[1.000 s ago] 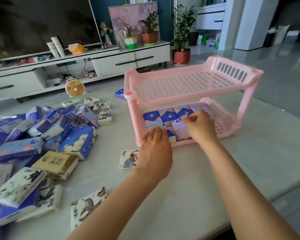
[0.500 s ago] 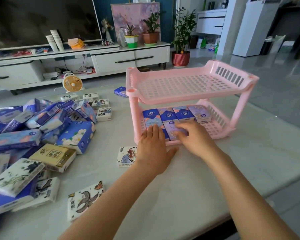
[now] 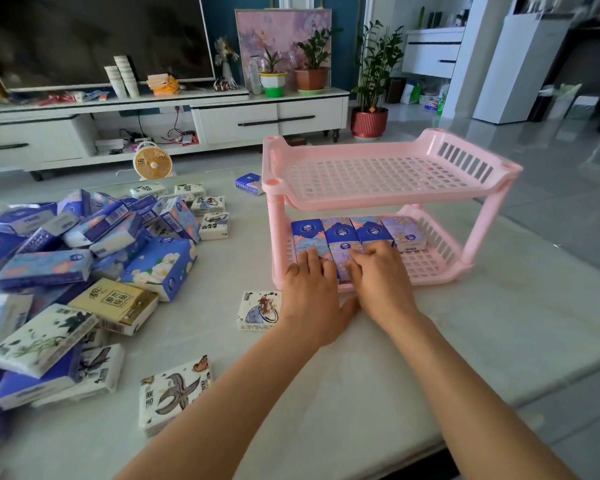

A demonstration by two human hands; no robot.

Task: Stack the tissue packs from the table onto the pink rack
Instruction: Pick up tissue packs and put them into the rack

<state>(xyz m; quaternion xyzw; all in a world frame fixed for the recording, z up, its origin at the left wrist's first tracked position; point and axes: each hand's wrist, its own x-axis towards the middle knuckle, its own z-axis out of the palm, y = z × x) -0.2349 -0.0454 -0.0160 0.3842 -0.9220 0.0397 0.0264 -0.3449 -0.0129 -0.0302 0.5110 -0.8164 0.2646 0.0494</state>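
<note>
On the pale table [image 3: 465,323], nearest the person, a starfish-printed pack [image 3: 174,393] lay flat. Farther in, a small pack with a drawn figure [image 3: 258,310] sat just left of the left hand [image 3: 312,299]. Both hands lay side by side, touching, at the near edge of the pink rack [image 3: 388,199]. The left hand's fingers were straight and flat on a blue pack on the lower shelf. The right hand [image 3: 381,282] rested its loosely extended fingers on a purple pack beside it, gripping nothing. Behind them a row of tissue packs [image 3: 357,233] filled that shelf's far side. A loose pile of packs [image 3: 84,258] covered the table's left. A lone blue pack [image 3: 248,183] lay just left of the rack's far corner, with a small orange fan [image 3: 152,163] beyond the table.
</note>
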